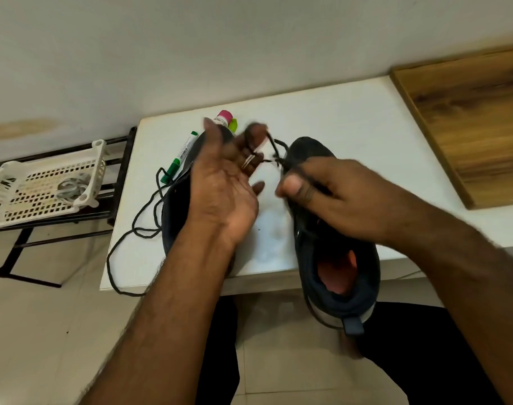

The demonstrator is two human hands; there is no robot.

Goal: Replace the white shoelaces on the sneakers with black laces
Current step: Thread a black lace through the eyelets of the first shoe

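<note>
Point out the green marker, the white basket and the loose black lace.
green marker point(175, 163): head view, on its barrel.
white basket point(4, 171): head view, on its rim.
loose black lace point(138, 213): head view, on a loop.

My left hand point(226, 182) hides most of the far sneaker point(176, 206); its fingertips point(256, 131) blur around the black lace point(274, 147).
</note>
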